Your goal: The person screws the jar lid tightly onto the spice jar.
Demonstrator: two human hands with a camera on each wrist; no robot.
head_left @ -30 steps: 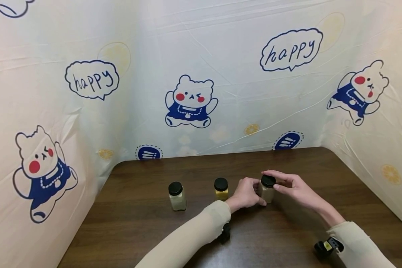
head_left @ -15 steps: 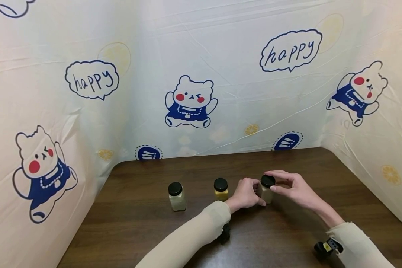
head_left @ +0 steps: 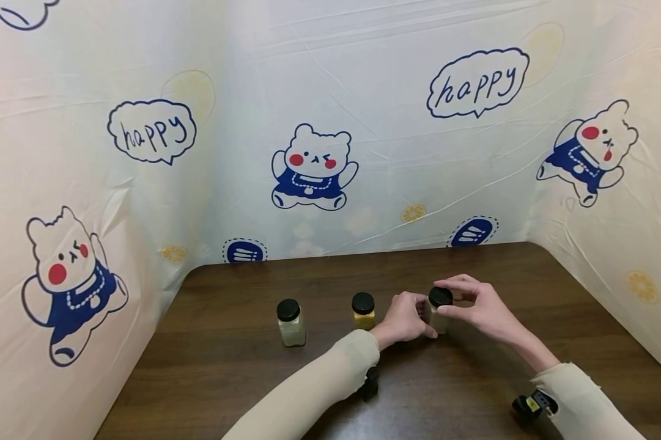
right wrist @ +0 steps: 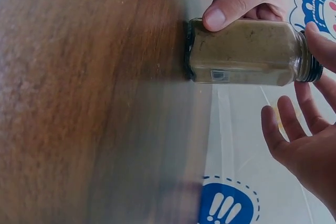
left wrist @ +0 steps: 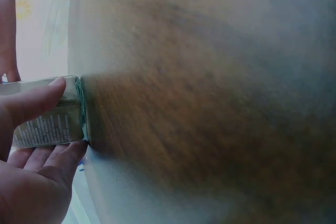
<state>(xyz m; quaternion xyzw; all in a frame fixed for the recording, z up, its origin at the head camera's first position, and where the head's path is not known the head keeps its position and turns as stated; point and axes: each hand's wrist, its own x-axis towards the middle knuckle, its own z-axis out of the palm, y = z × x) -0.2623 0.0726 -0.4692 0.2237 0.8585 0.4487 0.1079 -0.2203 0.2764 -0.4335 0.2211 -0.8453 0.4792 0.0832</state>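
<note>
A square glass spice jar (head_left: 438,321) with greyish-brown powder in it stands upright on the table, between both hands. My left hand (head_left: 404,318) grips the lower body of this jar, thumb on the near side and fingers round behind. At the top, my right hand (head_left: 487,308) pinches the black lid (head_left: 440,296) between thumb and fingers. The right wrist view shows the lid on the jar's neck, with the other right fingers (right wrist: 283,121) spread off the glass. Small print on the jar's label (left wrist: 47,129) faces the left wrist camera.
Left of the hands stands a black-lidded jar of yellow powder (head_left: 364,319), partly behind the left wrist. Farther left is another black-lidded jar with pale contents (head_left: 293,330). A printed cloth (head_left: 242,201) encloses the brown wooden table (head_left: 225,379) at the back and sides.
The right thumb has moved left across the near side of the lid, and the right hand has turned slightly. The left hand and the jar have stayed in place.
</note>
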